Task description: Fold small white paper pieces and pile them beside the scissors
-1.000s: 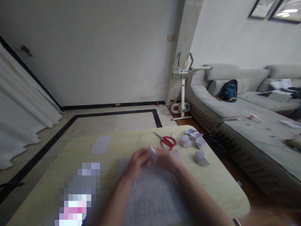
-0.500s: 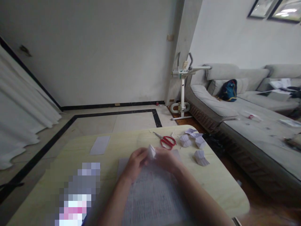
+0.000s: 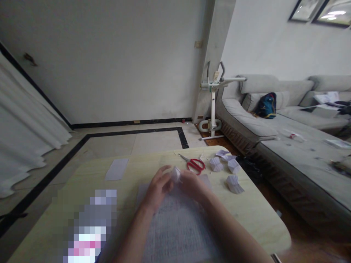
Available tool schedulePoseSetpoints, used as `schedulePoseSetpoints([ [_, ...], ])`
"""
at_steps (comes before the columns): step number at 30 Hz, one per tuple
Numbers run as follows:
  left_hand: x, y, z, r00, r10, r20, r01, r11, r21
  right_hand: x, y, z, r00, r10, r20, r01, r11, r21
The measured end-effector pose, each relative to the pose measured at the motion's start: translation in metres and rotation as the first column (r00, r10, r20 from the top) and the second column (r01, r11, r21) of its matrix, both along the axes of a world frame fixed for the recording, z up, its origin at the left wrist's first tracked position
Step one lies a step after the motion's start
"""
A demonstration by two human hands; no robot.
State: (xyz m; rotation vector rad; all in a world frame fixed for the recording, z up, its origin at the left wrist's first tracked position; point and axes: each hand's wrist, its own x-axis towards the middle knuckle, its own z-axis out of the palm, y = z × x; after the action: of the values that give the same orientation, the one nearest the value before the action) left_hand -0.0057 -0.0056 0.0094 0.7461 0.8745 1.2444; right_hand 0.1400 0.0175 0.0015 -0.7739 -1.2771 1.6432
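Between both hands, above a large sheet covered in writing (image 3: 178, 230), is a small folded white paper piece (image 3: 176, 173) with a pointed top. My left hand (image 3: 159, 185) is closed around its left side, the fingers bent. On the other side my right hand (image 3: 192, 184) pinches the paper; its fingertips are partly hidden and blurred. Just beyond the right hand lie red-handled scissors (image 3: 195, 165), blades pointing left. Several folded paper pieces sit to their right, among them one (image 3: 216, 164) close to the scissors and another (image 3: 234, 183) nearer me.
The light wooden table (image 3: 263, 223) has rounded corners. A blank white paper slip (image 3: 117, 169) lies at its back left, and a pixelated object (image 3: 91, 226) at the front left. A grey sofa (image 3: 296, 157) stands right, with an exercise machine (image 3: 212, 102) behind the table.
My left hand's fingers have lifted and spread slightly around the folded paper. The paper has shifted a little; my right hand stays on it. Scissors and other pieces are unmoved.
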Motion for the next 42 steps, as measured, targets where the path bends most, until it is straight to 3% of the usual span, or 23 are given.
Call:
schedulePoseSetpoints([
  [4, 0.001, 0.003, -0.005, 0.977, 0.029, -0.211, -0.003, 0.993, 0.119, -0.002, 0.004, -0.002, 0.994, 0.016, -0.111, -0.032, 0.988, -0.151],
  [8, 0.005, 0.005, -0.013, 0.904, 0.16, -0.396, -0.059, 0.965, 0.255, -0.001, 0.003, 0.0, 0.989, -0.077, -0.128, 0.043, 0.966, -0.253],
  [15, 0.006, 0.003, -0.015, 0.81, 0.265, -0.523, -0.09, 0.938, 0.336, 0.004, 0.002, -0.003, 0.98, -0.197, 0.03, 0.199, 0.974, -0.104],
  [20, 0.004, 0.004, -0.014, 0.751, 0.346, -0.563, -0.102, 0.902, 0.419, 0.005, 0.003, -0.002, 0.971, -0.183, 0.151, 0.167, 0.98, 0.11],
  [24, 0.003, 0.005, -0.014, 0.68, 0.448, -0.58, -0.114, 0.846, 0.521, 0.005, 0.002, -0.002, 0.953, -0.199, 0.229, 0.161, 0.971, 0.174],
  [35, 0.005, 0.004, -0.013, 0.747, 0.358, -0.56, -0.06, 0.875, 0.479, 0.004, 0.002, 0.001, 0.966, -0.188, 0.178, 0.168, 0.978, 0.123],
  [42, 0.005, 0.004, -0.014, 0.692, 0.419, -0.588, -0.053, 0.842, 0.537, 0.004, 0.0, -0.001, 0.936, -0.246, 0.252, 0.194, 0.957, 0.215],
])
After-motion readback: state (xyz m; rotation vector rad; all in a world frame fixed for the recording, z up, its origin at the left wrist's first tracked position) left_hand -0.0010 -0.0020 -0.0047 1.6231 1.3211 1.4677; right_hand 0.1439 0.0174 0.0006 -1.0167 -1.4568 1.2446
